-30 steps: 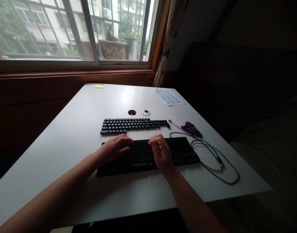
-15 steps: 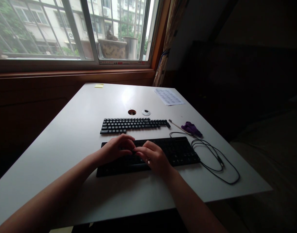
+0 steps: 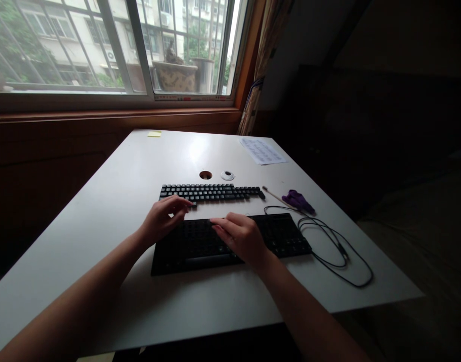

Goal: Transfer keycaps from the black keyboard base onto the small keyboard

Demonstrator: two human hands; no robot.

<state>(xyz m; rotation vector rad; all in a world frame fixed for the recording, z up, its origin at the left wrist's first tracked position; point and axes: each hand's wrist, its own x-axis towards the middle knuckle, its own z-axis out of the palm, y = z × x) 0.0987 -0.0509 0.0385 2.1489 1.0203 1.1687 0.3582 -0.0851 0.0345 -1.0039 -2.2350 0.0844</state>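
Beyond my worktop (image 3: 113,201), a barred window (image 3: 185,45) with a patterned curtain (image 3: 255,75); at the far edge, a yellow note (image 3: 154,133) and printed paper (image 3: 263,151).

Item, one pair of hands, both bare: left hand (image 3: 165,216), right hand (image 3: 242,235). Item, two slender forearms, uncovered up to where my view cuts them off. Item, one apparent ring (image 3: 232,241), right hand, a faint glint, detail too small for me to read.
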